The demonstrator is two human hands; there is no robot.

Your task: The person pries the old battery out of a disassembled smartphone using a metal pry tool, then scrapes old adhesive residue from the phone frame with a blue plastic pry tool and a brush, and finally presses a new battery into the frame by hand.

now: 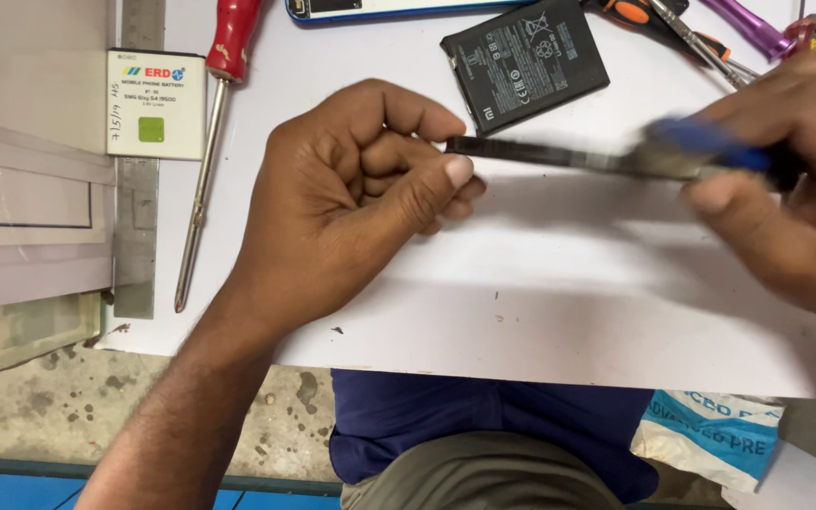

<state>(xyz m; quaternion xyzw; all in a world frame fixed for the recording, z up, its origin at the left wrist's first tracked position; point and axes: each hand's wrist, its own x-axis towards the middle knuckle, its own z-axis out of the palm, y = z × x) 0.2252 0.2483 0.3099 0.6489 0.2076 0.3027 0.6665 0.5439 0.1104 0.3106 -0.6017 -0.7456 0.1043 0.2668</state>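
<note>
Pinching a thin dark strip [559,156] by its end, the left hand [351,189] holds it above the white counter [521,283]. The right hand [786,179], cut off at the frame edge, grips its blurred other end. Beyond lie a black battery [524,61] and a half-seen screwdriver [214,123].

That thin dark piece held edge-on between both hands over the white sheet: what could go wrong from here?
1. The left hand pinches only the tip of the thin dark piece; it could slip or flex.
2. The right hand is motion-blurred with a blue tool at the piece's edge; a slip might jab a finger.
3. The loose black battery lies just behind and could be struck.
</note>
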